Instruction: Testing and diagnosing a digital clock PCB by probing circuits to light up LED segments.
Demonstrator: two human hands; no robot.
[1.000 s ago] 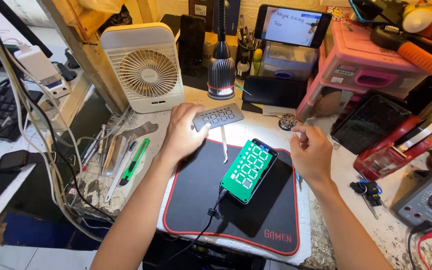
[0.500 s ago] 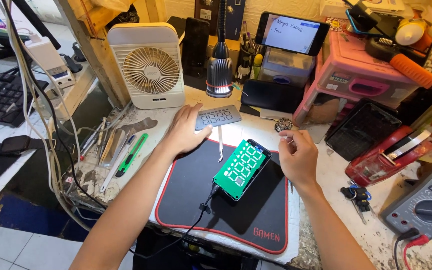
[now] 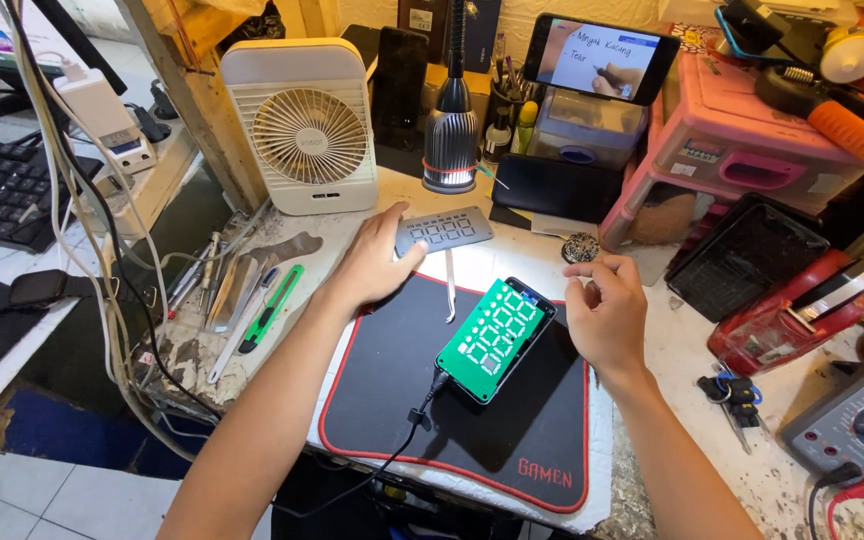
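My left hand [image 3: 377, 262] lies on the bench with its thumb and fingers on the near edge of a flat grey metal stencil plate [image 3: 444, 230]. My right hand [image 3: 607, 308] hovers in a loose fist just right of a green circuit board with white digit segments [image 3: 493, 337]; whether something small sits between its fingertips is unclear. The board lies tilted on a black mat with red edging [image 3: 392, 400], with a black cable [image 3: 407, 430] plugged into its near end. Metal tweezers [image 3: 449, 285] lie between stencil and board.
A white desk fan [image 3: 307, 125], a lamp [image 3: 450, 135] and a propped phone [image 3: 600, 57] stand at the back. Hand tools [image 3: 242, 290] lie left of the mat. A pink box [image 3: 742, 140], black tray [image 3: 747, 258], keys [image 3: 727, 390] and multimeter [image 3: 862, 425] fill the right side.
The view has shifted slightly. My right hand has drawn a little nearer the board's top right corner; my left hand stays on the stencil plate.
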